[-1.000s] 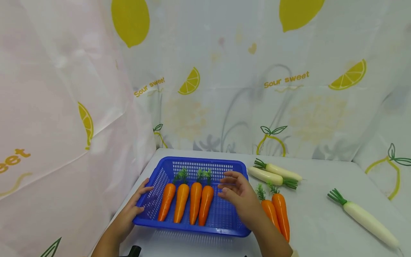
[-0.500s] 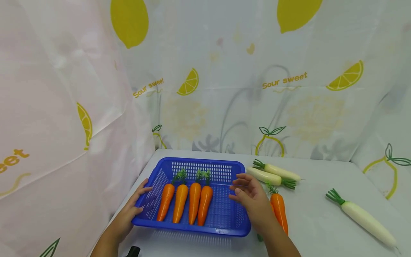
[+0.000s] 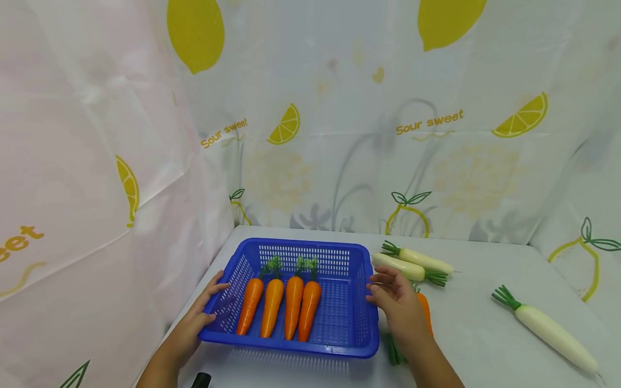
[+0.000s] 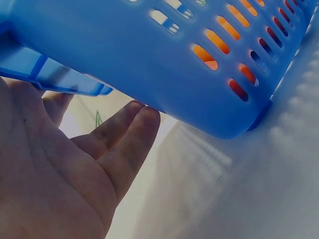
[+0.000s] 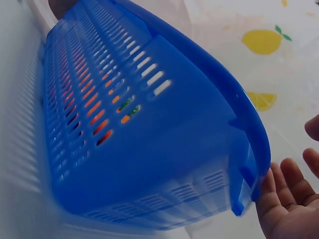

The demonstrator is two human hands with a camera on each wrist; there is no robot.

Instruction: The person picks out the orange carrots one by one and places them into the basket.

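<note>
A blue plastic basket [image 3: 335,353] with slotted walls stands on the white table, several carrots [image 3: 293,307] side by side in it, green tops toward the back. At its left side, my left hand [image 3: 191,323] holds the rim, with fingertips over the edge; the left wrist view shows two fingers [image 4: 134,144] against the outer wall. My right hand [image 3: 400,302] is at the right rim, its fingers loosely bent. In the right wrist view, the right fingertips [image 5: 269,186] touch the rim's outside, and the thumb is apart from it.
Two white radishes [image 3: 427,261] lie behind the right hand, and another radish [image 3: 555,337] lies far right. A carrot [image 3: 425,312] and some green stalks [image 3: 394,350] are partly hidden by the right arm. Lemon-print cloth [image 3: 315,161] surrounds the table.
My right hand has moved right, from above the basket's inside to its right rim, covering more of the loose carrots. The left hand and the basket have stayed in place.
</note>
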